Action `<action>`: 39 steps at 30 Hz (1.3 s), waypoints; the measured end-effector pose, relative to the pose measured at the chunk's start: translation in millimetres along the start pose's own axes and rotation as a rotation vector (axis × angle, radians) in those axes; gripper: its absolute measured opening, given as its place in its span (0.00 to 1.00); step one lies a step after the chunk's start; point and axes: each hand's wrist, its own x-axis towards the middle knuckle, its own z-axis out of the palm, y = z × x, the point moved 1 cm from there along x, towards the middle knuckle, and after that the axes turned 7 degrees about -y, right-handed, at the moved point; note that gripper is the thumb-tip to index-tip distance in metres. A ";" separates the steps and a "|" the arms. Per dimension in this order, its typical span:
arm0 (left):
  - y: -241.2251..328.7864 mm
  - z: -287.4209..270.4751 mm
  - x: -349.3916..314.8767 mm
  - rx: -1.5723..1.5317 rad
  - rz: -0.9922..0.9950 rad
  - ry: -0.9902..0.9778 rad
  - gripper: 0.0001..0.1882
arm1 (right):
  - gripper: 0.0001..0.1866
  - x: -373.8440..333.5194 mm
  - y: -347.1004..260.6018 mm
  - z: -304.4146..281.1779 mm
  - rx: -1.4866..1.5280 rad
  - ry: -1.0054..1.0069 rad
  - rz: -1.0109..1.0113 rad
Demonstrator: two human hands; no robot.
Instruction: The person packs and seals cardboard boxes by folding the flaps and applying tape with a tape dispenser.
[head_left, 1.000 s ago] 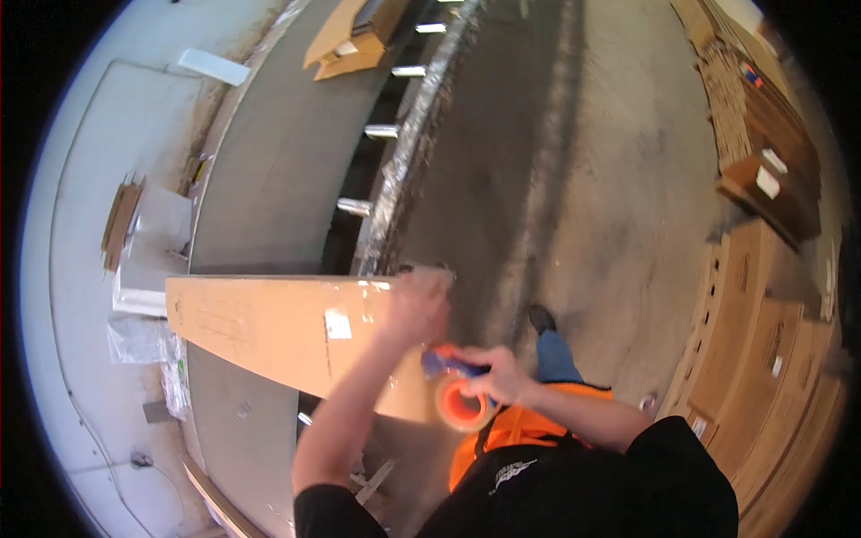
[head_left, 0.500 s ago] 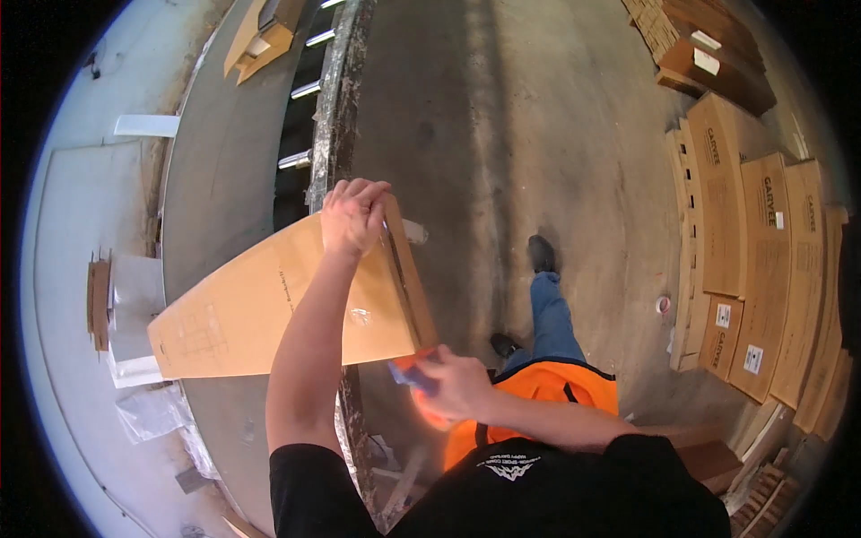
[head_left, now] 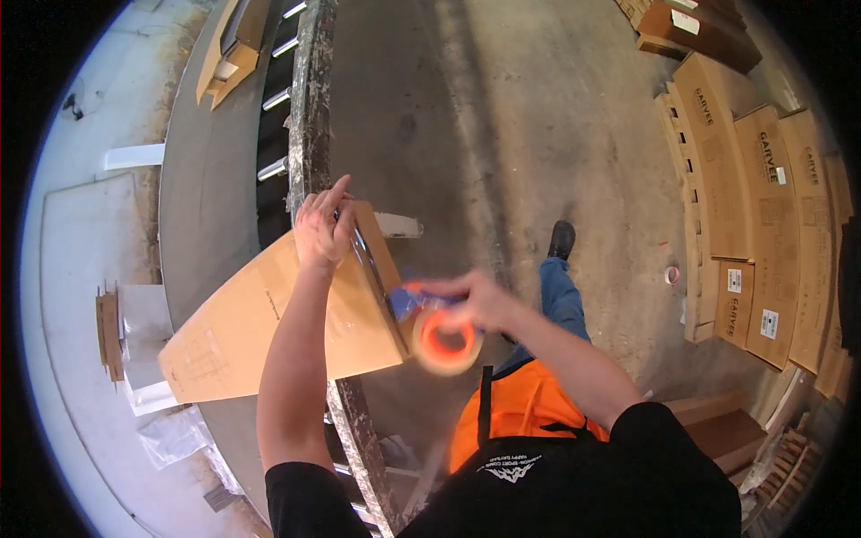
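Observation:
A long cardboard box (head_left: 260, 325) lies across the conveyor in front of me, its near end jutting past the conveyor's side rail. My left hand (head_left: 325, 226) holds the upper corner of that end, fingers bent over the edge and one finger raised. Beside the box end, my right hand (head_left: 484, 303) grips a tape dispenser (head_left: 409, 301) with a blue body. Its large tape roll (head_left: 446, 342) has an orange core and is blurred by motion. The dispenser's head is at the end face, where a shiny strip that looks like tape runs toward my left hand.
An open cardboard carton (head_left: 235, 63) lies farther up the grey belt (head_left: 211, 170). The worn metal rail (head_left: 311, 117) borders exposed rollers. Large cartons (head_left: 717, 170) stand by a pallet on the right. A tape roll (head_left: 672, 275) lies on the floor. Plastic wrap (head_left: 175, 437) lies left.
My right hand has moved the tape dispenser up and slightly right, along the box end. My left hand keeps the upper corner, one finger now lifted. The whole view has shifted.

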 end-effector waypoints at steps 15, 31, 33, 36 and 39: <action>-1.6 4.4 -37.9 -0.094 -0.123 0.116 0.17 | 0.29 -28.8 24.7 140.8 -0.751 -0.640 -0.100; 27.0 11.2 -52.8 0.137 -0.901 0.496 0.40 | 0.30 336.0 -145.6 -36.2 -0.121 -0.828 0.185; 32.2 13.6 -53.1 0.133 -0.675 0.360 0.39 | 0.27 385.9 -143.0 -11.7 -0.051 -1.065 0.375; 35.0 17.0 -63.5 0.118 -0.656 0.432 0.35 | 0.26 387.7 -112.6 29.9 -0.317 -1.366 0.593; 34.8 8.4 -74.9 0.153 -0.690 0.134 0.32 | 0.30 328.5 -77.2 -29.6 -0.224 -1.663 0.310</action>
